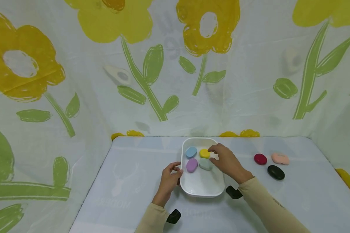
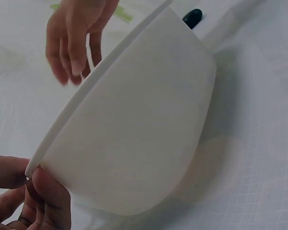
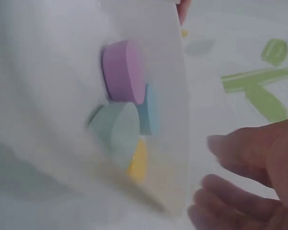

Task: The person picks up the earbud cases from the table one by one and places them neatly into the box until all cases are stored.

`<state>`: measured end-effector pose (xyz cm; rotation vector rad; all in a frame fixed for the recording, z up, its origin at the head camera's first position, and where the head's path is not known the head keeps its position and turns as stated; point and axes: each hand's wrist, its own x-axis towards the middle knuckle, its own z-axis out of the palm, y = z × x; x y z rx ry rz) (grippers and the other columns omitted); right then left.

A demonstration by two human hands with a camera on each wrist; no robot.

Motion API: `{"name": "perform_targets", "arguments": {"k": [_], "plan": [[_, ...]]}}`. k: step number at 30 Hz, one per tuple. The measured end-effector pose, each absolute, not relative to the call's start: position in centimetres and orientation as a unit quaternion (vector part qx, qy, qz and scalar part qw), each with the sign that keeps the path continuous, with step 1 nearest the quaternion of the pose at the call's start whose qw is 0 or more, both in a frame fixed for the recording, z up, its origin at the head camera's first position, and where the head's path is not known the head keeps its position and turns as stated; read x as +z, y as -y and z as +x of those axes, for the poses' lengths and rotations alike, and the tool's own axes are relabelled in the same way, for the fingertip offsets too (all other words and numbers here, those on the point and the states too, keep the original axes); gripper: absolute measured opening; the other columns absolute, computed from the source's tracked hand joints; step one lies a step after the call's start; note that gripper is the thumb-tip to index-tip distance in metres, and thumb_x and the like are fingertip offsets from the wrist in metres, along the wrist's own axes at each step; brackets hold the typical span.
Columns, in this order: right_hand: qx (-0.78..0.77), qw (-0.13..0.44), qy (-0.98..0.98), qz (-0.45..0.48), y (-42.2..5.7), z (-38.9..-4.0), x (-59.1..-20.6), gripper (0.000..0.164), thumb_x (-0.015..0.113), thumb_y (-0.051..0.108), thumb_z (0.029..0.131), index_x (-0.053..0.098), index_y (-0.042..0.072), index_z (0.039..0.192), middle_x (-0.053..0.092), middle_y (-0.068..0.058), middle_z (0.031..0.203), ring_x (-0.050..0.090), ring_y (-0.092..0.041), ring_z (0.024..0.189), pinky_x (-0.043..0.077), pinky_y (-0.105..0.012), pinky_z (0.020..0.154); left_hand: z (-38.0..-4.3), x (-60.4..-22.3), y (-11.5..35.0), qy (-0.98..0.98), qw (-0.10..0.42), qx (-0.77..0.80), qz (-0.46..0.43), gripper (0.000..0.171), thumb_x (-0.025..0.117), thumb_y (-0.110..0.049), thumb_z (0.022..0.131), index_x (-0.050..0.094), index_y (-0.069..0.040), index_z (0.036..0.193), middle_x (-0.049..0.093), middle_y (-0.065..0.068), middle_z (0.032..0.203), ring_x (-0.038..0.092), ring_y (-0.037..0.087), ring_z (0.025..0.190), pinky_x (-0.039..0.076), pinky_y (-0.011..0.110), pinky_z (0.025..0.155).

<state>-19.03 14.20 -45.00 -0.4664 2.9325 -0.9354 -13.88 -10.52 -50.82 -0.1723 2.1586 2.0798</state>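
A white rectangular plastic basin point(image 1: 202, 189) with rounded corners stands on the table. Its rim is pinched at the left side between the thumb and fingers of my left hand point(image 1: 169, 179); the left wrist view shows this pinch point(image 2: 33, 191) up close. Inside lie oval soap-like bars: a blue one point(image 1: 191, 152), a yellow one point(image 1: 204, 153), a purple one point(image 1: 192, 165) and a pale green one point(image 1: 204, 164). Over the basin's right side hovers my right hand point(image 1: 226, 160), fingers loosely bent and apart, nothing between them. It is nearest the yellow and pale green bars.
To the right of the basin, a red oval bar point(image 1: 260, 159), a peach bar point(image 1: 280, 158) and a black oval bar point(image 1: 275, 172) lie on the white table point(image 1: 128, 181). A flower-printed curtain point(image 1: 198, 106) hangs behind the table and along its sides.
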Motion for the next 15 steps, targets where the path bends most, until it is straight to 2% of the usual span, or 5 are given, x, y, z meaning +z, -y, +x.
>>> {"name": "perform_targets", "arguments": {"k": [7,15], "plan": [[-0.329,-0.069,-0.938,-0.08,-19.6,-16.2,-45.5,0.034,0.077,0.001,0.094,0.067,-0.002,0.127,0.066,-0.022,0.125,0.064,-0.041,0.113,0.058,-0.059,0.096,-14.1,-51.0,10.5,-0.721,0.067,0.687,-0.062,0.041,0.063,-0.004,0.104,0.057,0.006,0.143,0.058,0.01,0.107,0.061,0.014,0.065,0.052,0.025,0.054],[-0.301,-0.146,-0.941,-0.048,-27.3,-13.7,-48.5,0.037,0.078,-0.004,0.089,0.066,-0.013,0.122,0.063,-0.034,0.12,0.06,-0.049,0.109,0.052,-0.066,0.09,-14.0,-51.2,10.4,-0.722,0.069,0.686,-0.065,0.041,0.064,-0.003,0.103,0.057,0.007,0.143,0.057,0.009,0.106,0.059,0.015,0.067,0.051,0.026,0.054]]}}
